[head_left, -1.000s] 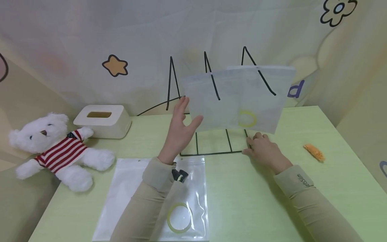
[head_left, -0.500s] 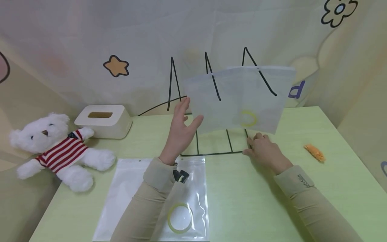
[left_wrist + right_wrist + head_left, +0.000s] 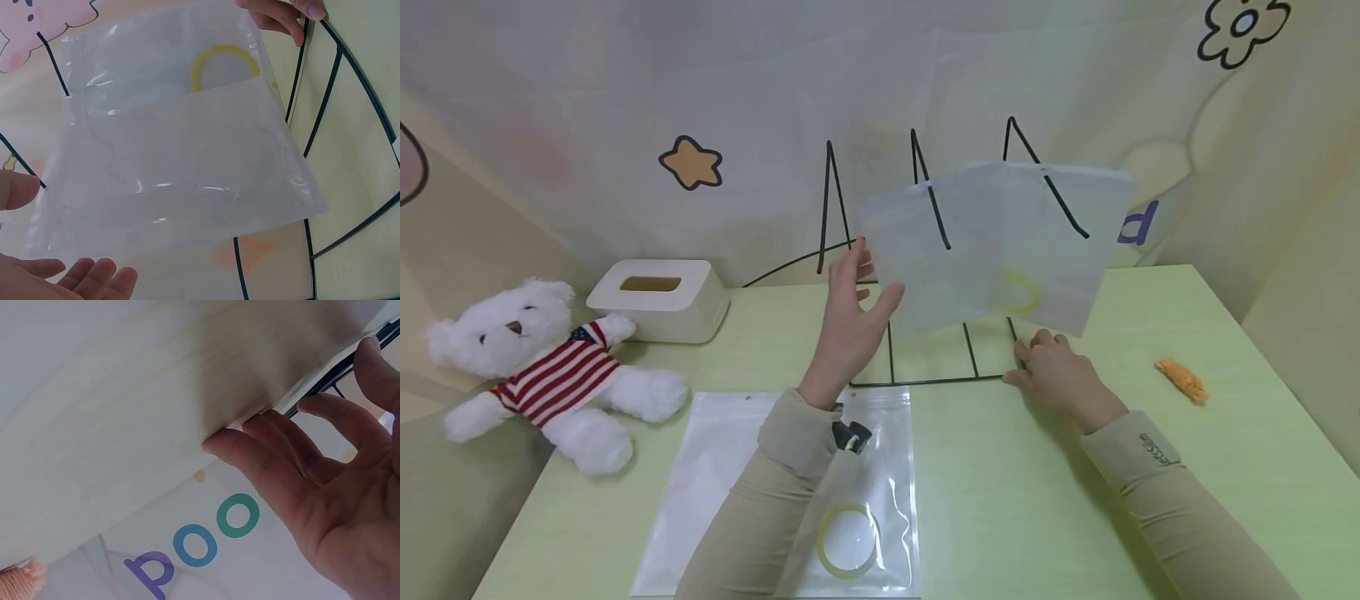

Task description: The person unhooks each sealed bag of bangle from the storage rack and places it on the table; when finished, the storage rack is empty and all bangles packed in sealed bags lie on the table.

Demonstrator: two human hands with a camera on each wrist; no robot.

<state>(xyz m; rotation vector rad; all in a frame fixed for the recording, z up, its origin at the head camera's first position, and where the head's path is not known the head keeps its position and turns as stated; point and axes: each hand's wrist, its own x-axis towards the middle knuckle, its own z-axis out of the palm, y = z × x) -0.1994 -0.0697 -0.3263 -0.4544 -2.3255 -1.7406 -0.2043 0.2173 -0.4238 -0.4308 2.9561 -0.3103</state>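
Note:
My right hand (image 3: 1060, 379) grips the front right corner of the black wire rack (image 3: 932, 382) on the table, its thumb and fingers around the thin base wire. Two translucent zip bags hang from the rack's slanted hooks. The left bag (image 3: 925, 275) overlaps the right bag (image 3: 1067, 275), which shows part of a yellow ring print. Fingers extended and thumb apart, my left hand (image 3: 850, 325) stands beside the left bag's outer edge; in the left wrist view nothing lies between its thumb (image 3: 17, 189) and fingers. Whether a fingertip touches the bag I cannot tell.
Under my left forearm lies flat bagging, a white part (image 3: 711, 467) on the left and a clear part (image 3: 891, 500) with a yellow ring on the right. A white teddy bear (image 3: 557, 367), a tissue box (image 3: 658, 300) and an orange fuzzy item (image 3: 1182, 381) are also around.
My left fingertips have drawn slightly left, away from the hanging bag, and spread a little. The right hand keeps its place at the rack corner. The head view has shifted slightly.

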